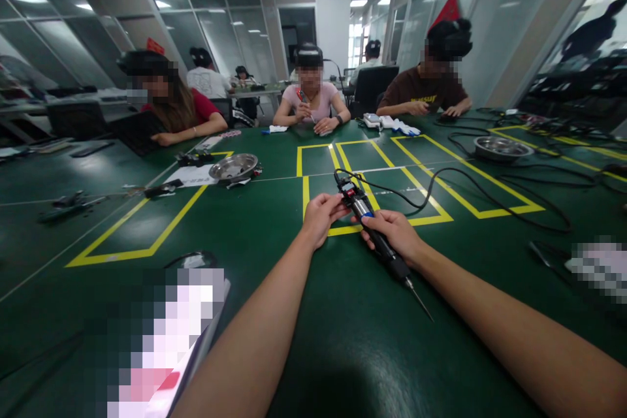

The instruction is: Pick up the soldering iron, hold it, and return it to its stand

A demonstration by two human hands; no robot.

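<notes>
A black electric screwdriver (365,212) with a blue band and a red switch lies slanted over the green table (274,313), its thin bit pointing toward me and to the right. My right hand (394,235) is wrapped round the lower body of the tool. My left hand (321,215) is curled against the tool's upper end, fingers touching it near the red switch. A black cable (441,176) runs from the tool's top across the yellow floor-tape rectangles (337,170) on the table.
A metal bowl (234,166) with papers and small parts sits at left, another metal bowl (499,147) at far right among looping black cables. Several people sit along the far side of the table. A blurred object (161,346) lies near my left forearm.
</notes>
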